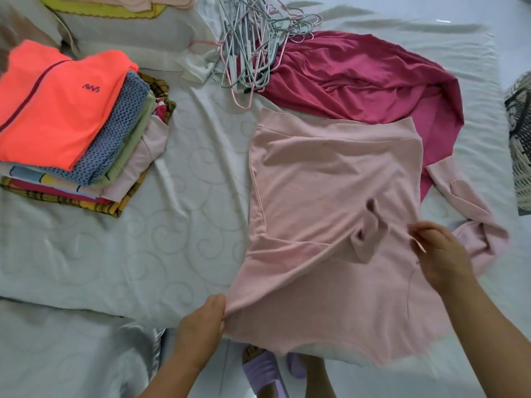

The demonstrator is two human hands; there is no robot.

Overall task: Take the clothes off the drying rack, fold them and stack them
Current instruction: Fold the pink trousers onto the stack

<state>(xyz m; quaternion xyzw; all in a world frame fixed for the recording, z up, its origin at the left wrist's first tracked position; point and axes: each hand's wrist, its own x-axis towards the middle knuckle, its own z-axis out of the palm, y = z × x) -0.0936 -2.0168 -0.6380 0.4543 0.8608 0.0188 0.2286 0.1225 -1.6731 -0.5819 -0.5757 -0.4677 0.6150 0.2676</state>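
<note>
Overall, head view: the pink top (330,196) lies spread on the white bed sheet (186,182). Its long axis runs away from the person, banded edge at the far end. The left hand (198,331) pinches its near-left corner, thumb on top of the cloth. The right hand (442,254) pinches its right edge. One pink sleeve (471,214) trails off the top's right side, bunched at the end. A magenta garment (359,76) lies beyond the top, partly under its far-right edge. A heap of hangers (250,44) sits farther out, overlapping the magenta garment. A stack of folded clothes (71,124), orange piece uppermost, stands well left of the top. Purple slippers (267,372) show below its near edge.
</note>
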